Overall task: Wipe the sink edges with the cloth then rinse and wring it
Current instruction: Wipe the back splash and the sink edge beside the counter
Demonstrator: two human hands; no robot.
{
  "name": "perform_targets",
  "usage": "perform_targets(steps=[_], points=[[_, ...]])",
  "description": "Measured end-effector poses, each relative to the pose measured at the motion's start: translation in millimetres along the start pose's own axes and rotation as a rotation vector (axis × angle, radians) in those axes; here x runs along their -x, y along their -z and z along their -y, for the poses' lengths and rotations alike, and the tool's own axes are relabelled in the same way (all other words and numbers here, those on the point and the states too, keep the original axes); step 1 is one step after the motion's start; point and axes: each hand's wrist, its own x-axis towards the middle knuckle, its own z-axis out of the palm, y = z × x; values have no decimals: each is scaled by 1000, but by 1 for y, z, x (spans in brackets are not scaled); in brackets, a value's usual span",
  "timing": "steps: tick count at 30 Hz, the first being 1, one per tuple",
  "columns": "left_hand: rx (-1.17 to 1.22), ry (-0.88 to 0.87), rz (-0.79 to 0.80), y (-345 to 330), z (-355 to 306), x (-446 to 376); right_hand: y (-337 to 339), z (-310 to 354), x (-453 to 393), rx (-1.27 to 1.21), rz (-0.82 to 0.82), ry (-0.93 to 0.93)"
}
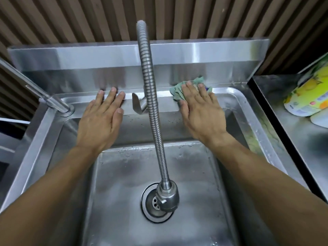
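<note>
Under right hand (200, 110), bunched cloth (179, 89)

A single wide-angle head view looks forward and steeply down from close above the sink (248, 121), facing its back edge and the slatted wall (71, 18) behind. Both forearms enter from the bottom corners, and the hose tap (152, 103) runs down the middle, very near the lens.

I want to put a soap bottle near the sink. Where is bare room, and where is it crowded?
Free: the back ledge between the left hand and the faucet lever, and the counter in front of the yellow package. Crowded: the right back corner, where the right hand presses the cloth.
</note>
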Motion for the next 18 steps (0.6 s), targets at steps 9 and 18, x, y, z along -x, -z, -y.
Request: perform_targets(steps=[9, 18], points=[[312, 113, -123, 20, -22, 48, 1, -12, 4, 47, 64, -123], [745, -184, -320, 79, -223, 80, 7, -23, -1, -20, 122, -141]])
